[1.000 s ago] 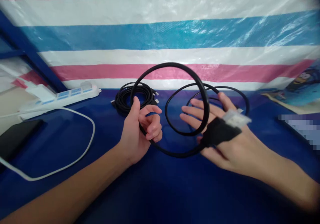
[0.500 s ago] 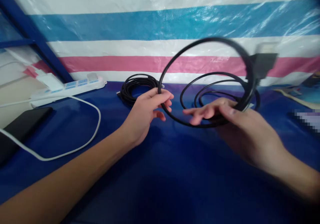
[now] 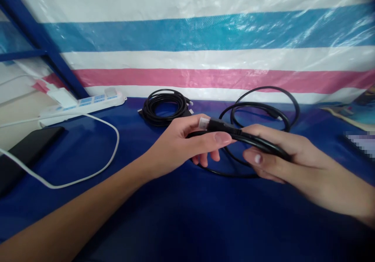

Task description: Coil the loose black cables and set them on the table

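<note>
A black cable [image 3: 262, 140], bunched in loops, is held between both hands above the blue tabletop [image 3: 205, 223]. My right hand [image 3: 295, 164] is closed around the bundled strands, thumb on the near side. My left hand [image 3: 187, 141] pinches the cable between thumb and fingers, its lower fingers curled loosely. The cable's plug [image 3: 221, 126], with a whitish end, points left just over my left thumb. Part of the cable still trails in loose loops [image 3: 265, 88] on the table behind my right hand, with another connector end [image 3: 274, 115] among them.
A second black cable [image 3: 164, 117] lies neatly coiled behind my left hand. At left are a white power strip [image 3: 88, 105], a white cord [image 3: 117, 137] and a black flat device [image 3: 32, 147]. Striped plastic sheeting [image 3: 187, 35] hangs at the back. A blurred-out item [image 3: 361, 143] lies at right.
The held loop, upright before, is now lowered and flattened between my hands. The plug has swung from above my right hand to the left, over my left thumb.
</note>
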Motion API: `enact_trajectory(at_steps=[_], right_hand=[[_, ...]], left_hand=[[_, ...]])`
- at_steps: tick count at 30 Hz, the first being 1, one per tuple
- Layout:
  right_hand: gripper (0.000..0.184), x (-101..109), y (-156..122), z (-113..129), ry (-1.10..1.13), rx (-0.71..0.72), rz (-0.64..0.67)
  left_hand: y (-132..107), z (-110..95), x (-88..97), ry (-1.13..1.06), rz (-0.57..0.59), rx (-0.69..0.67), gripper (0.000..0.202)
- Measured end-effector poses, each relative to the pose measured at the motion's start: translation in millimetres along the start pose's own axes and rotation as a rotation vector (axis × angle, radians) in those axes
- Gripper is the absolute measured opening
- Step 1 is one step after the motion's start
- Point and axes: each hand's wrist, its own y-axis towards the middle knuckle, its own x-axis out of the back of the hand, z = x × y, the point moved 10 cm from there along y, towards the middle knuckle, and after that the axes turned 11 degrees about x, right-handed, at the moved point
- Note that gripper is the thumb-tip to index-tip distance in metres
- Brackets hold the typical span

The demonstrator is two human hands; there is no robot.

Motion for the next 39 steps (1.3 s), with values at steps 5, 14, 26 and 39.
enact_trajectory(at_steps=[5, 14, 26, 39], right_hand=[[0.017, -2, 1, -4, 0.128, 0.001, -0.043], [0.024, 20, 4, -29, 0.367, -0.017, -0.364], [0.040, 8, -3, -35, 0.381, -0.236, -0.060], [0.016, 87, 52, 81, 0.182, 0.155, -0.358]], left_hand=[[-3, 0, 13.5, -0.194, -0.166, -0.003, 0.024], [8, 25, 21.5, -0.540, -0.133, 0.142, 0.024], [-4, 39, -35.4, -0.181, 0.207, 0.345, 0.048], [30, -114, -2.6, -0.143, 0.113, -0.208, 0.039]])
